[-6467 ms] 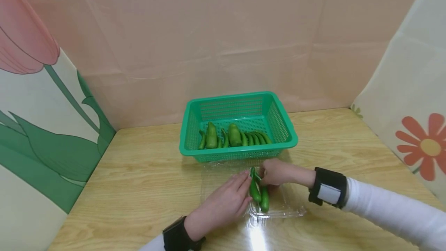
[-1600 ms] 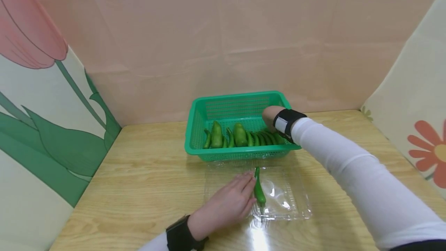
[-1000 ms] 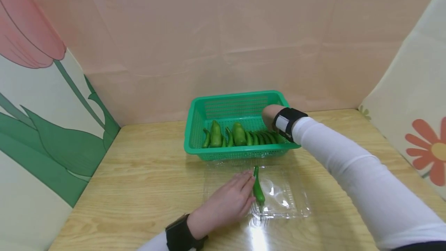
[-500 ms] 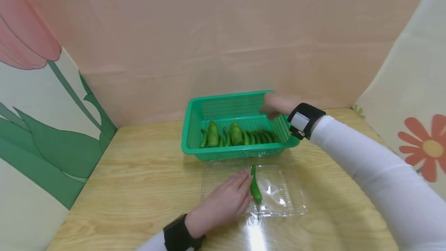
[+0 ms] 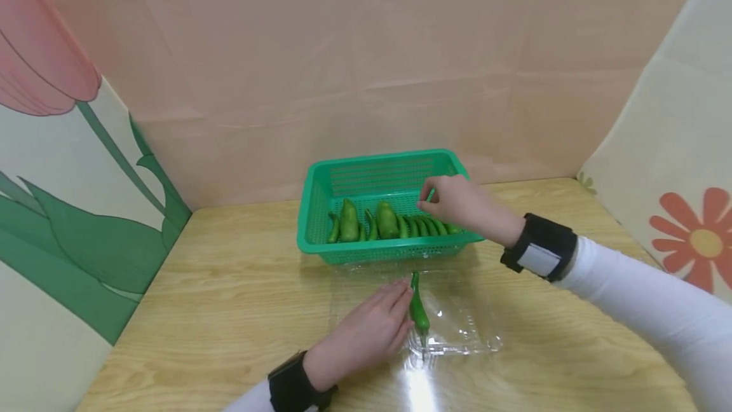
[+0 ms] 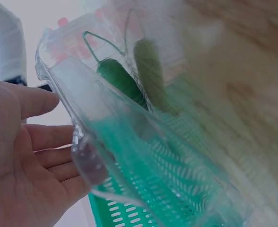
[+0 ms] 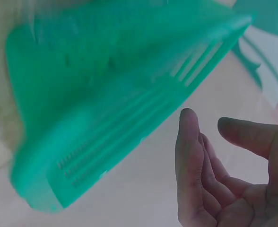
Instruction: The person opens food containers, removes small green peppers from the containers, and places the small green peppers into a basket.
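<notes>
A clear plastic container (image 5: pixel 457 336) lies on the table before the basket. One long green pepper (image 5: pixel 420 313) lies in it, stem toward the basket. My left hand (image 5: pixel 366 323) rests along the container's left part with straight fingers, the tips right beside the pepper. In the left wrist view its fingers lie at the clear edge and the pepper (image 6: pixel 120 78) shows through the plastic. Over the right end of the green basket (image 5: pixel 394 243) hovers my right hand (image 5: pixel 457 199). In the right wrist view a gap shows between its thumb and forefinger, with nothing held.
Several slim green peppers (image 5: pixel 423 226) lie in a row inside the basket, along with two thicker green vegetables (image 5: pixel 349 221), (image 5: pixel 387 221). The basket stands close to the pinkish back wall (image 5: pixel 251 81). Printed side panels flank the wooden table (image 5: pixel 229 285).
The container held two peppers earlier; one is there now, and the basket's row reaches farther right. My right hand has risen from the basket's right end and drawn back nearer. The left stays.
</notes>
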`<move>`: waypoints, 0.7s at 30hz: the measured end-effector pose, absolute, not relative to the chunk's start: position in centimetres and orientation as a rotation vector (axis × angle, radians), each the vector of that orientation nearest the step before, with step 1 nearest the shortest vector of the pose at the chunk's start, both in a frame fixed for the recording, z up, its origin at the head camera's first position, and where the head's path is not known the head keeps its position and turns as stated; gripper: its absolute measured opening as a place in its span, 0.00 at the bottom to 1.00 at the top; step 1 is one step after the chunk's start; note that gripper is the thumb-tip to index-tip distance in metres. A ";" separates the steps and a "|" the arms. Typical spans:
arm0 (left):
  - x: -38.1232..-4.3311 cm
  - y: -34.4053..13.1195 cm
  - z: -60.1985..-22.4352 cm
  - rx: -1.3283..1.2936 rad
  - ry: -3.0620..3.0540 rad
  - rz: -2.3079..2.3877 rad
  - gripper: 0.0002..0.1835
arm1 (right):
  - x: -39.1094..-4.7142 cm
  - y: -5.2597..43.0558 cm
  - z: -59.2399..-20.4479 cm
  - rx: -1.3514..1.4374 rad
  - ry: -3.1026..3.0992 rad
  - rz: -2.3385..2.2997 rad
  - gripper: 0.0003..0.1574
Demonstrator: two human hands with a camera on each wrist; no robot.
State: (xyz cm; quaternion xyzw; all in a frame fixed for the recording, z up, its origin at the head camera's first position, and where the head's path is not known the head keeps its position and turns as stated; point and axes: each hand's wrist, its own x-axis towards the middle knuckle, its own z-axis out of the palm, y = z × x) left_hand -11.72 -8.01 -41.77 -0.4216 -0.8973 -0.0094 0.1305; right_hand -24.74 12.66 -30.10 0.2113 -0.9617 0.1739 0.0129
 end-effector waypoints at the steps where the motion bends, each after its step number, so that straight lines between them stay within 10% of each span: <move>1: -11.8 -8.0 -41.8 -1.225 -2.602 -0.025 0.28 | -24.1 12.6 -30.4 0.680 -2.977 0.545 0.11; 21: -11.9 -8.0 -41.7 -1.227 -2.602 0.002 0.29 | -18.4 13.7 -36.2 0.936 -3.106 0.836 0.05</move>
